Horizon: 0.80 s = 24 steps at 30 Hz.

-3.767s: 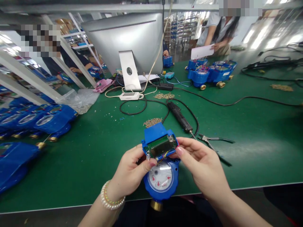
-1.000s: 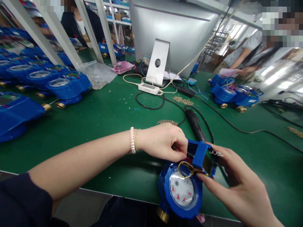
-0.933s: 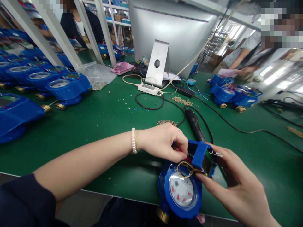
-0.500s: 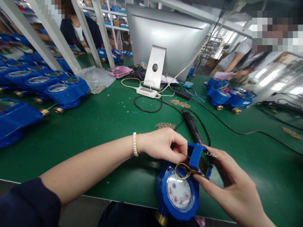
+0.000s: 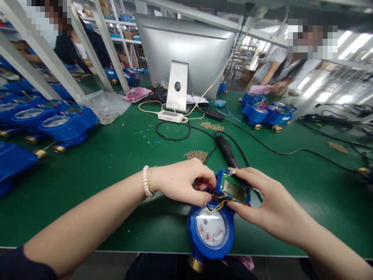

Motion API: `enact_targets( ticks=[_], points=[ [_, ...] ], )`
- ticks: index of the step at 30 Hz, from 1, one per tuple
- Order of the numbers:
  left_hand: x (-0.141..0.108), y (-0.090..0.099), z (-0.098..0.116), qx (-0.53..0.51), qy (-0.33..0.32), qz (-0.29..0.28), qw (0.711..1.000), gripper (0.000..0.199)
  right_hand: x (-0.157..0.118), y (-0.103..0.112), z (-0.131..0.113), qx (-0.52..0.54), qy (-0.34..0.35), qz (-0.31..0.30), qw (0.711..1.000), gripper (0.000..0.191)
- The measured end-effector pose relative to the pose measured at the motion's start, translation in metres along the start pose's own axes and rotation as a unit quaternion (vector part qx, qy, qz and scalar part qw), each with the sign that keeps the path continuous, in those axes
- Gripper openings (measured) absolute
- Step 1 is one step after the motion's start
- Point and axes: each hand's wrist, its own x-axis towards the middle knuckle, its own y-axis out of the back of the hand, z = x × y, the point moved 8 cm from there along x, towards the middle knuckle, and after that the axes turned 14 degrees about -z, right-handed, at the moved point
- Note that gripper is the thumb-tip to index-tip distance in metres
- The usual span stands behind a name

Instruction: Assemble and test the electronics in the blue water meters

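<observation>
A blue water meter with a round dial and a brass end sits at the front edge of the green table. Over its upper part, my right hand grips a display module by its edges, thumb below and fingers above. The module is a green circuit board with a small LCD in a blue frame, tilted with the screen up. My left hand is closed at the meter's upper left, fingers curled into the thin coloured wires. Its fingertips are partly hidden. Behind the module lies a black electric screwdriver.
Small screws lie in piles beyond my hands. Several blue meters stand at left, more at back right. A monitor, white adapter and black cables occupy the back. Two people are across the table.
My right hand has turned the display module so its LCD now faces up. My left fingers have shifted among the wires at the meter's upper left. The camera view has shifted slightly.
</observation>
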Motion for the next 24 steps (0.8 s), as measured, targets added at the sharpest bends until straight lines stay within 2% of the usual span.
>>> enact_targets(
  ticks=[4, 8, 11, 14, 18, 24],
  points=[
    [-0.002, 0.0, 0.001, 0.001, 0.022, 0.008, 1.0, 0.039, 0.004, 0.003, -0.003, 0.017, 0.002, -0.004, 1.0, 0.051],
    [-0.003, -0.003, -0.001, 0.027, 0.034, 0.045, 0.998, 0.04, 0.006, 0.003, -0.001, 0.031, -0.013, -0.01, 0.999, 0.053],
    [-0.008, -0.005, -0.006, 0.009, 0.04, 0.109, 0.993, 0.043, 0.006, 0.003, -0.001, 0.033, -0.013, -0.008, 0.999, 0.053],
    [-0.014, -0.008, 0.0, 0.059, -0.008, 0.155, 0.986, 0.033, 0.006, 0.004, -0.003, 0.029, -0.005, -0.002, 1.0, 0.054],
    [-0.017, -0.014, 0.014, 0.156, -0.07, 0.167, 0.971, 0.021, 0.007, 0.004, -0.005, 0.027, -0.006, -0.004, 1.0, 0.052],
    [-0.014, -0.01, 0.01, 0.143, -0.044, 0.179, 0.972, 0.014, 0.007, 0.006, -0.005, 0.03, -0.01, -0.002, 0.999, 0.053]
  ],
)
